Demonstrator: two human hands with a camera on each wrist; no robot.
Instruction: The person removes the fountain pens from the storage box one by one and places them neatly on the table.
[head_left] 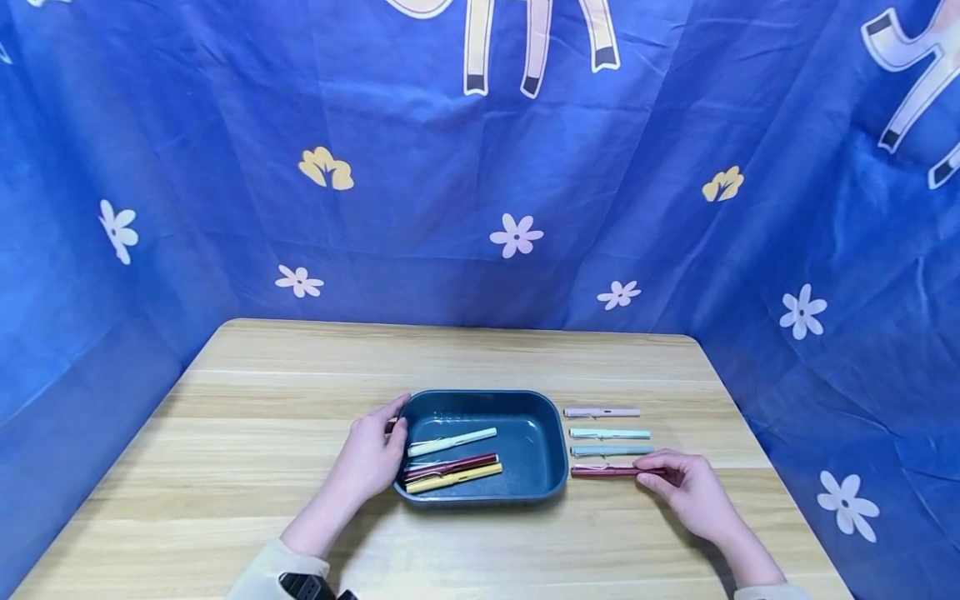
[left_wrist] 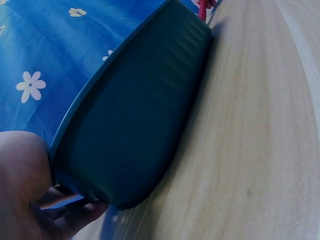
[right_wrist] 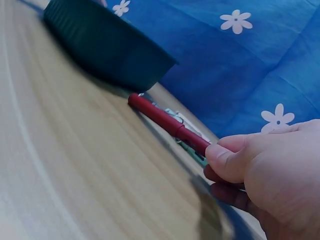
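Note:
My left hand (head_left: pixel 371 454) holds the left end of a dark teal rectangular container (head_left: pixel 528 454), thumb at the rim and fingers along the outer wall. Inside it lie several pens, among them a pale green pen (head_left: pixel 453 442), a dark red pen (head_left: pixel 461 465) and a yellow pen (head_left: pixel 456 478). To the right of the container, my right hand (head_left: pixel 696 493) pinches another dark red pen (head_left: pixel 603 472) by its right end between thumb and fingers. That pen (right_wrist: pixel 155 114) points toward the container in the right wrist view.
Above the held pen, a blue-green pen (head_left: pixel 611 451), a mint pen (head_left: pixel 611 433) and a lilac pen (head_left: pixel 602 412) lie in a row. All rest on a light wooden table (head_left: pixel 300 367). A blue patterned cloth (head_left: pixel 420 208) hangs behind and along the sides.

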